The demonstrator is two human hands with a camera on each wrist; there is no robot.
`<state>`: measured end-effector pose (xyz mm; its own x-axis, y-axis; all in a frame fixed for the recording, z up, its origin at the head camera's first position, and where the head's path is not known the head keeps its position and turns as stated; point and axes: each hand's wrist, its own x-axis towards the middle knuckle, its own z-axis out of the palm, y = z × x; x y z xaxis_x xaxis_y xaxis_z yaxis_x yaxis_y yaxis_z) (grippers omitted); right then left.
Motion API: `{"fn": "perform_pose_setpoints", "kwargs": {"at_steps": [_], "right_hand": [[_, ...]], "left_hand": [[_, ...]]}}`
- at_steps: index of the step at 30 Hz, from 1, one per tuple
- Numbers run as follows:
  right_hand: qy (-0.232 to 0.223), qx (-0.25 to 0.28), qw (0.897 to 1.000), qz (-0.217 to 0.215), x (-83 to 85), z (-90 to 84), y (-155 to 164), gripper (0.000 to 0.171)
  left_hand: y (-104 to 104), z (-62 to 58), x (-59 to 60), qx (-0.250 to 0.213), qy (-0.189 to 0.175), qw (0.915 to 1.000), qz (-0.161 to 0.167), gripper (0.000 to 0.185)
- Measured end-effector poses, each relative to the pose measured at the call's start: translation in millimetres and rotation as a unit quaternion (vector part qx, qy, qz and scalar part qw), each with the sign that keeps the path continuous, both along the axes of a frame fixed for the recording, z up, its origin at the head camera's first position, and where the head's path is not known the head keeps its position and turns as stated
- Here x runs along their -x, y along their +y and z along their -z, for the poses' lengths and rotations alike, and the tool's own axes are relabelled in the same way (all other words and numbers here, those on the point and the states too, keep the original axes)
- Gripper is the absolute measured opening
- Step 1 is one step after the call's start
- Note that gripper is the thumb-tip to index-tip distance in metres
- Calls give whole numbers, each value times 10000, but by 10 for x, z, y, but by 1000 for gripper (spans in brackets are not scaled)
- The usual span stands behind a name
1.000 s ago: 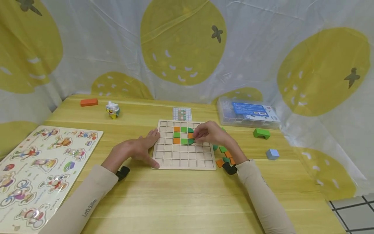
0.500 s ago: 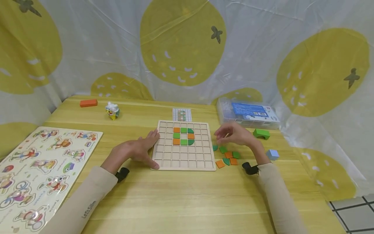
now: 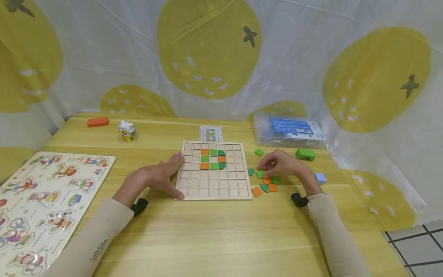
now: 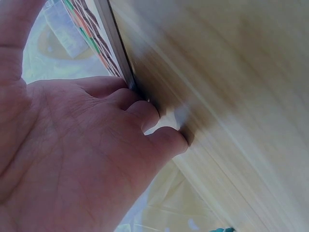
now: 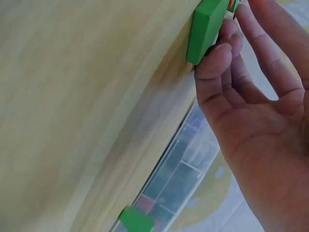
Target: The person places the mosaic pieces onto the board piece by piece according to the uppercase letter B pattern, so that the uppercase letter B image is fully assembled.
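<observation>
1. I am pinching a green square tile [image 3: 260, 174] with the fingertips of my right hand [image 3: 282, 165] — it is lying in the loose cluster of orange and green tiles [image 3: 267, 184] on the bench [image 3: 221, 238], just to the right of the grid board [image 3: 213, 170].
2. In the right wrist view the tile [image 5: 206, 29] is tipping up on its edge against my fingertips [image 5: 217, 53], so I am judging that I am in the picking-up step, with the tile not yet clear of the bench.
3. My left hand [image 3: 157, 177] is lying spread and flat, its fingers pressing against the board's left edge [image 4: 118, 46] and steadying it.
4. On the board, orange and green tiles are forming a small ring [image 3: 213, 158] around one empty cell.
5. The next move — as I judge it — is calling for a firmer pinch, a lift and a carry leftward to an empty cell.
6. Farther out, a pattern card [image 3: 210, 134] is lying behind the board.
</observation>
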<state>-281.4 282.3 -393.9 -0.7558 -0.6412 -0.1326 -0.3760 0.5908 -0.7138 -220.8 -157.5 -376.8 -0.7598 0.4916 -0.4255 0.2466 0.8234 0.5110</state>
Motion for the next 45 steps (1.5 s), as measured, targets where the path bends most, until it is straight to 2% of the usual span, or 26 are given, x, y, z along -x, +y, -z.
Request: {"fn": "perform_pose_setpoints", "kwargs": {"at_steps": [11, 16, 20, 23, 27, 30, 33, 38, 45], "right_hand": [[-97, -205, 9996, 184, 6, -3, -60, 14], [117, -251, 9996, 109, 17, -11, -78, 10], [412, -116, 9991, 36, -10, -109, -158, 6], [451, 24, 9990, 44, -65, -251, -399, 3], [123, 296, 9993, -185, -104, -388, -956, 4], [-146, 443, 9982, -364, -77, -382, -1366, 5], [-269, 398, 9985, -249, -40, -311, -1647, 4], [-123, 104, 9997, 181, -37, -188, -1828, 6], [274, -171, 9991, 271, -75, -130, -1893, 5]], "left_hand": [[-25, 11, -5, -90, 8, 10000, 31, 135], [-26, 20, -12, -24, 35, 10000, -26, 135], [-17, 39, -9, -19, 29, 10000, -26, 134], [-6, 45, -5, -7, 34, 10000, -15, 135], [0, 41, 1, -28, 47, 10000, -13, 134], [1, 49, 10, -66, 52, 10000, 19, 134], [6, 59, 15, -81, 67, 9999, 49, 133], [6, 72, 21, -50, 79, 9999, 39, 133], [-19, 63, 7, -64, 129, 9999, 74, 133]]}}
